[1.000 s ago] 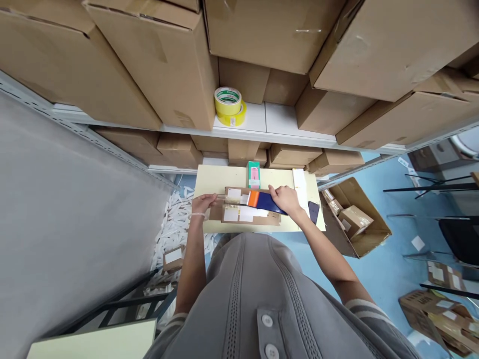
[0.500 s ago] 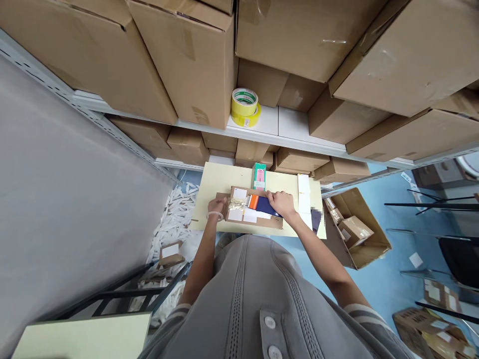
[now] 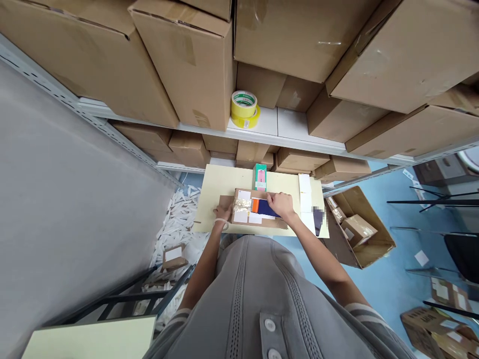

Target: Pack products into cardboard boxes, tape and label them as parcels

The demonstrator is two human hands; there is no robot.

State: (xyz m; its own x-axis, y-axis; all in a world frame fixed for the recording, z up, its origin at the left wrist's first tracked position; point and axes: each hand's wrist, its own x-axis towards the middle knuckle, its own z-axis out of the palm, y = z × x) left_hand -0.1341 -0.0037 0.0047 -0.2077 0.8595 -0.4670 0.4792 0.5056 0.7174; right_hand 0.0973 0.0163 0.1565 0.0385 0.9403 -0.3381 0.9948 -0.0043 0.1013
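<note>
Across the pale table lies a taped carton, the left hand at its left end, grip unclear, the right hand, knuckles up, closed around the blue-and-orange tape dispenser jutting leftward over it.

1. cardboard parcel: brown, low and oblong, lying flat on the pale yellow worktop, long side running left to right; white labels show on its upper face.
2. clear tape: shiny and wrinkled, stuck across the labels at the parcel's left end.
3. dark blue and orange tool: long and flat, lying lengthwise over the parcel, orange end beside the tape, blue end gripped under the right hand; its finer details are too small to tell.
</note>
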